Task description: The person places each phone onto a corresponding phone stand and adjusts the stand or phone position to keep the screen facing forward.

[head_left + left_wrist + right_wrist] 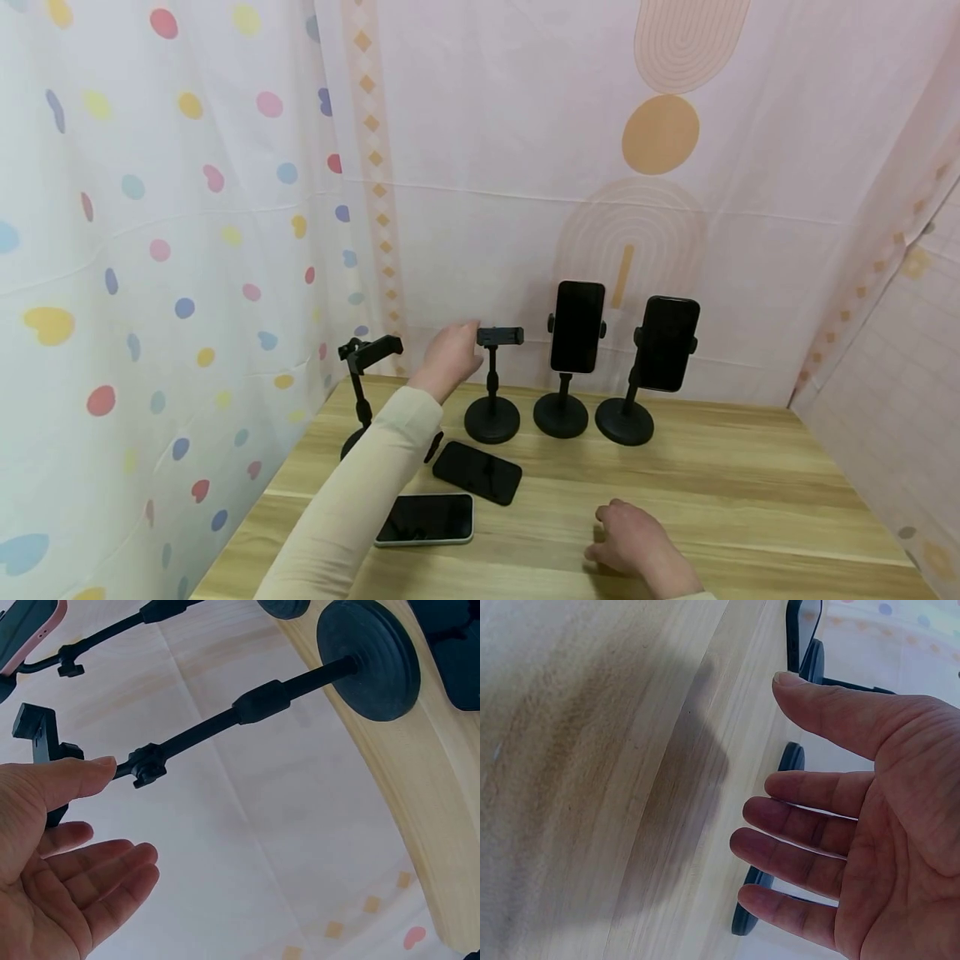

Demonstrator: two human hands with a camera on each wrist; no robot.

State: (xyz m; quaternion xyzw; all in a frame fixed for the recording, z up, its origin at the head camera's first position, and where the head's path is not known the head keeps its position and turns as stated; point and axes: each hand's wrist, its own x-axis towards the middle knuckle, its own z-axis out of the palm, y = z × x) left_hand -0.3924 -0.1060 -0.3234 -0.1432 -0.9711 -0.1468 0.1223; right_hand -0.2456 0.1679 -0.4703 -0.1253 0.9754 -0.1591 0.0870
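My left hand is at the left end of the clamp of a black phone stand, the middle one at the back of the table. In the left wrist view, thumb and index finger pinch the clamp, while the other fingers are loosely bent. No phone sits in this clamp. My right hand hovers low over the table's front, fingers spread and relaxed, holding nothing. A black phone lies screen up before the middle stand. Nearer me is a light-edged phone, partly covered by my left sleeve.
Two more stands to the right hold upright phones, one phone beside another phone. At the left is a stand with a bare tilted clamp; my forearm hides part of its base. Curtains hang behind the wooden table.
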